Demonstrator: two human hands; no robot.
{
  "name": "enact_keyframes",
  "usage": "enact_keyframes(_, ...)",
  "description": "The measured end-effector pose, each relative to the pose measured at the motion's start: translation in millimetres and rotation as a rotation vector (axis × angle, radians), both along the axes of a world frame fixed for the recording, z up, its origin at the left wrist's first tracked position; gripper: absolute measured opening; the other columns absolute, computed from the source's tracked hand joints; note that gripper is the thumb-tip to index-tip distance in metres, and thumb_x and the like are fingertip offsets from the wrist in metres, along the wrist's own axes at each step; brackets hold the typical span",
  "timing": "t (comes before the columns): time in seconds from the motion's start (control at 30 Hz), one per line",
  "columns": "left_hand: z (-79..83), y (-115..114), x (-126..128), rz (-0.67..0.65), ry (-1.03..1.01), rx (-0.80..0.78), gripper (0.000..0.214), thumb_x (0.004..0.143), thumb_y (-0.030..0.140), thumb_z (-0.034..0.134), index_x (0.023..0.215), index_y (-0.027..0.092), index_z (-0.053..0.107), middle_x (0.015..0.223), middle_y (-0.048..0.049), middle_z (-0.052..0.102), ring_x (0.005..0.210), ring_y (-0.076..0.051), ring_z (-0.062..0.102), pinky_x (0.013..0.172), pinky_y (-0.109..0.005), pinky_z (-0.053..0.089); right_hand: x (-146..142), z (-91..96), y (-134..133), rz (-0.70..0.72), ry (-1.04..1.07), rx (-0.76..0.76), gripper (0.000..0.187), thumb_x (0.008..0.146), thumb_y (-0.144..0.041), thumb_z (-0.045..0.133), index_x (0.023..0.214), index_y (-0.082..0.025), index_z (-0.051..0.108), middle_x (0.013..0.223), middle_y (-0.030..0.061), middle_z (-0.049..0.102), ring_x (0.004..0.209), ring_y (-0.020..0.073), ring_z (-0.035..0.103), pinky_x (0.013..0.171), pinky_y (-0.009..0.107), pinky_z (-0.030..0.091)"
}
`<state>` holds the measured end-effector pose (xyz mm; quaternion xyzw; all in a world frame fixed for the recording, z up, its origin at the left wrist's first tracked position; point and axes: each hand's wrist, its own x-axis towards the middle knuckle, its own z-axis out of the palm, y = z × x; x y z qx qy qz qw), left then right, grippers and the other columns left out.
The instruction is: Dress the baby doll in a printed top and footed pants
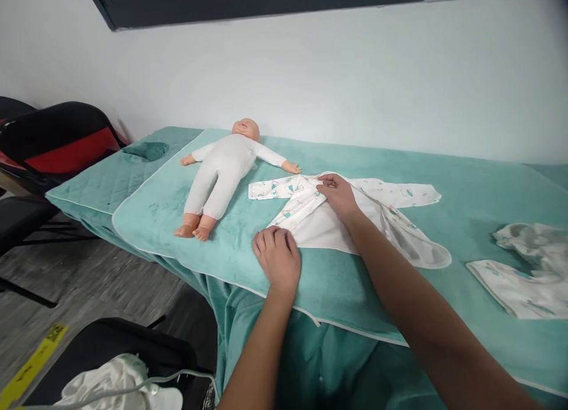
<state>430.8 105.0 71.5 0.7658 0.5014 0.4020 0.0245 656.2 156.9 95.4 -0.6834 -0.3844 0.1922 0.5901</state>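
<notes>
A white baby shirt (326, 223) with a small green and pink print lies spread on the green bed cover, sleeves stretched to both sides and its front partly opened out. My right hand (338, 196) pinches the fabric near the neckline, thumb and fingers together. At the lower left corner of the shirt, my left hand (278, 257) is closed over the edge with bent fingers; the fingertips are partly hidden. Left of the shirt, a baby doll (222, 167) in a white body suit lies on its back, arms out, one hand close to the shirt's left sleeve.
More printed white baby clothes (528, 280) lie at the right on the green cover (426, 303). A wall runs along the bed's far side. Black chairs (57, 126) stand at the left; another chair (164, 345) in front carries white cloth (110, 377) and a cable (177, 374).
</notes>
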Motion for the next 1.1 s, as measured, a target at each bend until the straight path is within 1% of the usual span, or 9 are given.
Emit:
enact_keyframes(0.17,-3.3,-2,-2,-0.183,0.084,0.159,0.014,0.098,0.019,0.051,0.099,0.018,0.065,0.092,-0.0083,0.07,0.093,-0.024,0.06,0.102,-0.047,0.039,4,2.2,-1,0.044,0.122,0.074,0.038,0.064,-0.039,0.071,0.097,-0.023,0.064,0.079,-0.0031,0.053,0.069,0.0128,0.05,0.06,0.026,0.042)
enact_keyframes(0.3,-5.3,-4,-6,-0.376,0.156,0.298,0.018,0.097,0.012,0.048,0.103,0.017,0.064,0.09,-0.0081,0.068,0.086,-0.022,0.061,0.086,-0.037,0.046,7,4.6,-2,0.108,0.295,0.145,0.041,0.06,-0.038,0.074,0.096,-0.024,0.063,0.078,-0.0039,0.05,0.065,0.0116,0.048,0.056,0.025,0.039)
enact_keyframes(0.53,7.1,-20,12,-0.506,0.252,0.177,0.023,0.099,0.017,0.045,0.115,0.021,0.06,0.099,-0.0056,0.068,0.084,-0.019,0.062,0.07,-0.032,0.047,13,3.7,-2,0.068,0.338,0.271,0.038,0.058,-0.029,0.072,0.094,-0.025,0.061,0.081,-0.0032,0.052,0.075,0.0137,0.055,0.071,0.029,0.05)
enact_keyframes(0.67,15.3,-26,23,-0.428,0.26,0.072,0.026,0.097,0.019,0.05,0.121,0.019,0.058,0.106,-0.0087,0.067,0.092,-0.023,0.061,0.076,-0.038,0.047,14,-1.0,1,0.029,0.242,0.218,0.036,0.06,-0.035,0.073,0.093,-0.024,0.061,0.085,-0.001,0.057,0.08,0.0152,0.057,0.076,0.031,0.051)
enact_keyframes(0.73,19.3,-27,22,-0.364,0.266,0.002,0.026,0.095,0.027,0.056,0.12,0.019,0.059,0.109,-0.0106,0.066,0.099,-0.027,0.06,0.081,-0.042,0.047,15,-3.1,2,0.037,0.205,0.185,0.036,0.063,-0.04,0.073,0.094,-0.024,0.062,0.088,0.0002,0.06,0.083,0.0164,0.059,0.077,0.032,0.052)
enact_keyframes(0.83,23.4,-30,18,-0.28,0.259,-0.081,0.036,0.091,0.044,0.062,0.115,0.017,0.061,0.116,-0.0141,0.065,0.11,-0.033,0.056,0.088,-0.049,0.046,16,-4.1,3,0.075,0.298,0.187,0.038,0.063,-0.041,0.076,0.094,-0.024,0.062,0.086,-0.0001,0.061,0.084,0.0163,0.061,0.077,0.032,0.054)
enact_keyframes(0.93,25.6,-32,15,-0.249,0.247,-0.092,0.023,0.094,0.037,0.059,0.103,0.016,0.063,0.123,-0.0161,0.064,0.12,-0.035,0.054,0.095,-0.05,0.044,15,-1.8,0,0.113,0.367,0.172,0.038,0.065,-0.043,0.077,0.093,-0.024,0.061,0.091,0.0018,0.066,0.091,0.0179,0.065,0.08,0.033,0.056)
enact_keyframes(1.0,28.6,-28,12,-0.23,0.205,-0.126,0.015,0.097,0.028,0.051,0.096,0.018,0.062,0.114,-0.0143,0.068,0.111,-0.032,0.06,0.09,-0.046,0.046,13,0.7,-3,0.149,0.352,0.18,0.036,0.07,-0.046,0.074,0.095,-0.025,0.059,0.104,0.0047,0.07,0.101,0.0194,0.066,0.086,0.035,0.056)
enact_keyframes(1.1,36.4,-11,4,-0.126,0.022,-0.292,0.021,0.101,0.029,0.043,0.091,0.02,0.06,0.081,-0.007,0.068,0.076,-0.024,0.064,0.069,-0.036,0.045,9,3.4,-6,0.239,0.254,0.223,0.038,0.074,-0.045,0.07,0.106,-0.027,0.057,0.129,0.0071,0.066,0.121,0.0203,0.061,0.1,0.039,0.052)
